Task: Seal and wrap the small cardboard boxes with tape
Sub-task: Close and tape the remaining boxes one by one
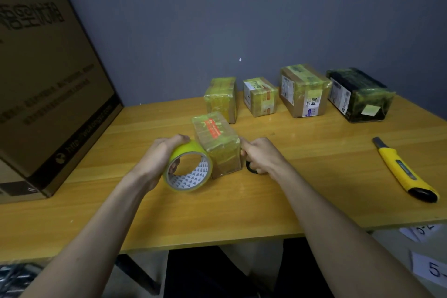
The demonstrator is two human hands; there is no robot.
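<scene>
Brown corrugated card makes up the biggest thing here: one large carton point(48, 80) standing at the far left of the wooden table point(314, 176), leaning against the grey wall. Along the far edge of the table stand four wrapped boxes in a row: from the right, one black box point(360, 94) under glossy tape, one tall brown box point(303, 91) with a label reading 004, one smaller labelled box point(260, 97), and one yellow-taped box point(221, 98) at the left end. A fifth small box point(217, 143), brown with yellowish tape and a red sticker on top, sits nearer, at the middle of the table between the two hands. One yellow utility knife point(404, 169) lies alone at the right, well apart from the boxes. One roll of yellow tape point(188, 167) stands on edge, touching the fifth box's left side. The left hand point(162, 155) curls round the roll, fingers through its core. The right hand point(263, 155) is closed against the box's right side, fingers curled round a small dark ring-like thing point(250, 167).
</scene>
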